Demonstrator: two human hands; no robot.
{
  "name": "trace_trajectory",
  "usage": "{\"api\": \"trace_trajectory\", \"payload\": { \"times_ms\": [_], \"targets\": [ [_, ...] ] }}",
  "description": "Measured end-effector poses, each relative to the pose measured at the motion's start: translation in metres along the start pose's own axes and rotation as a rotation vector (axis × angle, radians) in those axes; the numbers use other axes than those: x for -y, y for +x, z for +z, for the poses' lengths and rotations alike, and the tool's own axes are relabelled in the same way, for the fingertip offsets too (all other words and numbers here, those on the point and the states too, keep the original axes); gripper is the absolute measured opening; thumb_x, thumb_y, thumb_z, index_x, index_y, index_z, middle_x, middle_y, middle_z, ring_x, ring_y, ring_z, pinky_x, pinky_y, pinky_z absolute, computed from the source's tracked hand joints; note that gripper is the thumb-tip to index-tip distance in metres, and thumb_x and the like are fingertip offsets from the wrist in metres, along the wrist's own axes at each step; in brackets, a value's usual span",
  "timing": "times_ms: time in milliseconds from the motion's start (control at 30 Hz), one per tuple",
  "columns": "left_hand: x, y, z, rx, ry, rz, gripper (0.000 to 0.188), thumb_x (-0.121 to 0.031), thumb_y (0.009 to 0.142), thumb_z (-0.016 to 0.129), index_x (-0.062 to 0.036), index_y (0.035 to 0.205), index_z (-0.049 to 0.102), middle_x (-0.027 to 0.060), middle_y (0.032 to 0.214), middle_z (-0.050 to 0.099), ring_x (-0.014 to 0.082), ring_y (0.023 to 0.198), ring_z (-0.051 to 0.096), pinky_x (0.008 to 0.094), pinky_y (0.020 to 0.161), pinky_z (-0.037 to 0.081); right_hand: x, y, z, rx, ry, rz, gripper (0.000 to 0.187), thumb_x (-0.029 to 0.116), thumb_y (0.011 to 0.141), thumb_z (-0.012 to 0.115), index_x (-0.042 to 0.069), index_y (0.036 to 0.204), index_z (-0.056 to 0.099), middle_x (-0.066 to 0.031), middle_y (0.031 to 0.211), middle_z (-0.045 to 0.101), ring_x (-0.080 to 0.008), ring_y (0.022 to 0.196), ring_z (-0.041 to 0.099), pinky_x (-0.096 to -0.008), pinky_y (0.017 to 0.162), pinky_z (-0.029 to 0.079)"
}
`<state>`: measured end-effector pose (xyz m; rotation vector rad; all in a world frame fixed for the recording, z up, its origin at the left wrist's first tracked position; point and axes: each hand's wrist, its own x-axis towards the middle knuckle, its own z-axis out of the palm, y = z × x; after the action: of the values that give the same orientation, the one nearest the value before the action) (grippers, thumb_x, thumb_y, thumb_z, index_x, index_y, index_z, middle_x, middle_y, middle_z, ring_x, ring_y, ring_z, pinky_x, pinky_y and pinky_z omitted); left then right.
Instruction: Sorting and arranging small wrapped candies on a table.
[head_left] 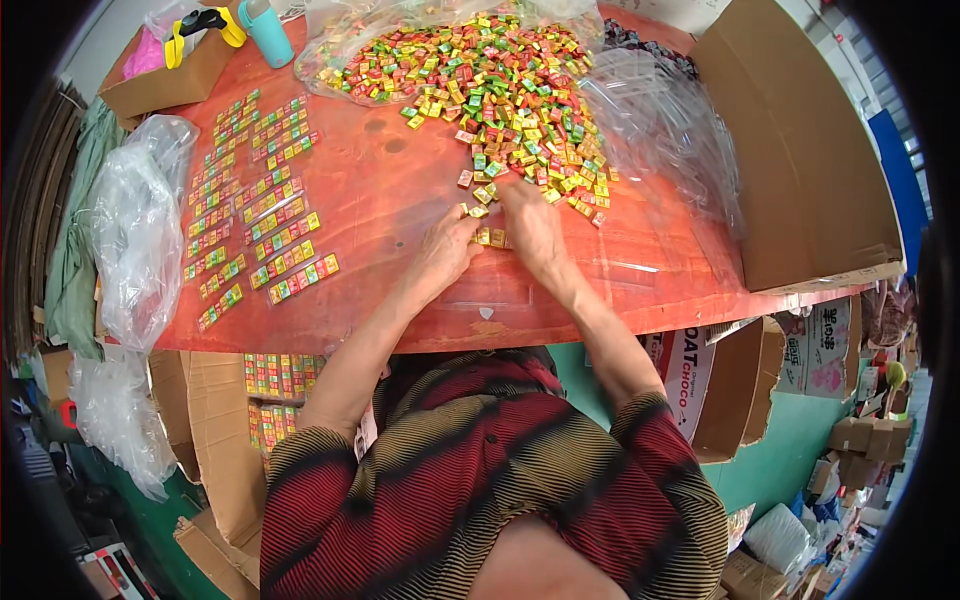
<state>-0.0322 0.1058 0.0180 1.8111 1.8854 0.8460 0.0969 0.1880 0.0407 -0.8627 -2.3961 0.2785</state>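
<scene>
At the near edge of a big heap of small colourful boxes [520,110], both hands work close together over the red table. My left hand [450,245] has its fingers bent together around a small yellow box [464,208] at its fingertips. My right hand [532,222] reaches into the front of the heap with its fingers curled downward; what they grip, if anything, is hidden under the hand. Between the two hands a short row of yellow boxes [490,237] lies on the table. Other loose boxes lie just beyond the fingertips.
Lined-up rows of the same boxes [292,255] cover the table's left side. Clear plastic bags [660,130] lie right of the heap; a tall cardboard box [790,150] stands beyond. A turquoise bottle [266,35] stands at the back left. An open carton [215,430] holds packed boxes below.
</scene>
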Motion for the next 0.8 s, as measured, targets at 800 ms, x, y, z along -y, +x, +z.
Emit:
{"api": "trace_trajectory", "payload": {
  "times_ms": [800],
  "targets": [
    [0.003, -0.013, -0.020, 0.024, -0.048, -0.030, 0.045, -0.013, 0.066, 0.069, -0.0027, 0.107, 0.054, 0.0125, 0.100, 0.049, 0.0312, 0.092, 0.051, 0.0379, 0.078, 0.043, 0.003, -0.041, -0.002, 0.155, 0.055, 0.149, 0.021, 0.012, 0.077, 0.059, 0.004, 0.095, 0.055, -0.0151, 0.095, 0.054, -0.0334, 0.079, 0.057, -0.0406, 0.064, 0.048]
  ]
}}
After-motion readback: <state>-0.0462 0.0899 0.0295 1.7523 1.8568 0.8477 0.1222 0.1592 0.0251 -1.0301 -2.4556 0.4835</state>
